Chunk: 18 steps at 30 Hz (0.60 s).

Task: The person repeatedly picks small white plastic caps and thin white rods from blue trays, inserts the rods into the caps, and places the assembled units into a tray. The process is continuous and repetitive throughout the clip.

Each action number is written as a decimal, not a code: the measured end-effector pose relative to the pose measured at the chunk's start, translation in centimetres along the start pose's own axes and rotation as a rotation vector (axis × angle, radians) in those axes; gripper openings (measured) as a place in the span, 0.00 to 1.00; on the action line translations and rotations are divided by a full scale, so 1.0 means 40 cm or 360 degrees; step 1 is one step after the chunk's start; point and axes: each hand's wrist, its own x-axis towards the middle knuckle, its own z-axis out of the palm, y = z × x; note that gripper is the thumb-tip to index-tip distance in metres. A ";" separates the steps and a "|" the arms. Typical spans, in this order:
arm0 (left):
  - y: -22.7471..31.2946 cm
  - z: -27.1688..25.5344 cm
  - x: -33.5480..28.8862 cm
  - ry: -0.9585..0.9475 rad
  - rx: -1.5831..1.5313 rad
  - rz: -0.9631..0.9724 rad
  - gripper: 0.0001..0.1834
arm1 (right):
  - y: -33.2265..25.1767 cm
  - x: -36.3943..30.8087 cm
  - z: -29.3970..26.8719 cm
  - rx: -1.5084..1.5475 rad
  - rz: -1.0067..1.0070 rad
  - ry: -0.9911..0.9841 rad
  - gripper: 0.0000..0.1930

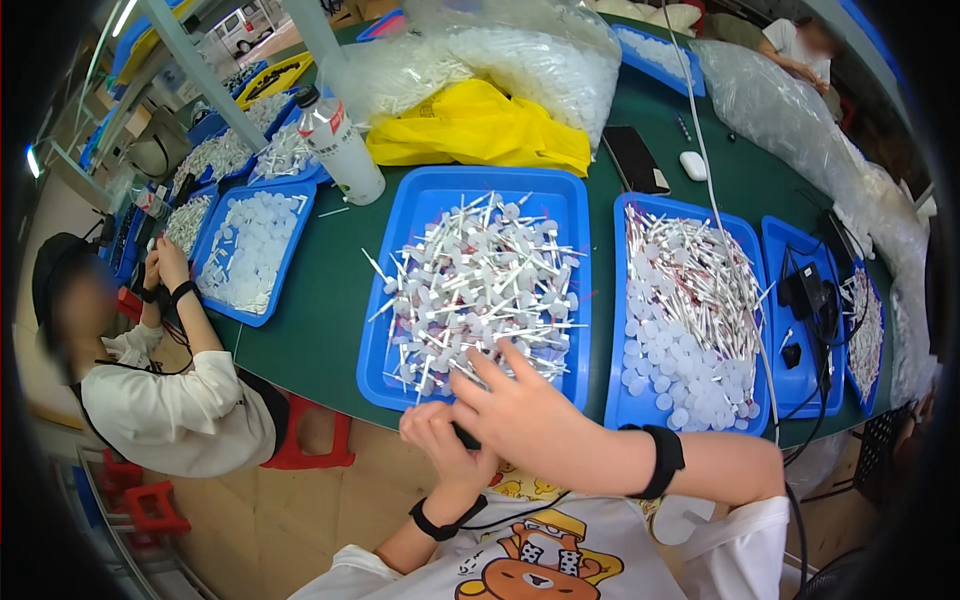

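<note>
My right hand (525,400) reaches over the near edge of the middle blue tray (375,360), fingers spread at the near side of the heap. In this tray lie many thin white sticks with translucent round caps (480,280), some with reddish ends. Just below the tray's near rim, my left hand (445,440) is curled, its fingertips close under my right hand. A small dark thing (466,436) shows between the two hands; its kind is hidden. What the left fingers pinch is too small to tell.
To the right, a blue tray (617,390) holds loose sticks and round white caps. Beyond the middle tray are a yellow bag (480,125), a bottle (345,155), a phone (636,160) and a white mouse-like case (692,166). A cable (712,190) crosses the right tray. A co-worker (170,400) sits left.
</note>
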 end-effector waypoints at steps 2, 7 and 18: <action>-0.002 0.005 -0.002 0.0001 0.0051 0.0007 0.18 | 0.016 0.026 0.050 -0.0144 -0.0055 0.0039 0.17; 0.006 0.000 0.001 -0.0039 0.0121 0.0012 0.15 | 0.062 0.021 0.081 -0.0293 -0.0060 0.0062 0.22; 0.021 -0.006 0.008 -0.0174 0.0218 -0.0038 0.10 | 0.174 0.081 0.106 -0.0357 0.0021 0.0200 0.27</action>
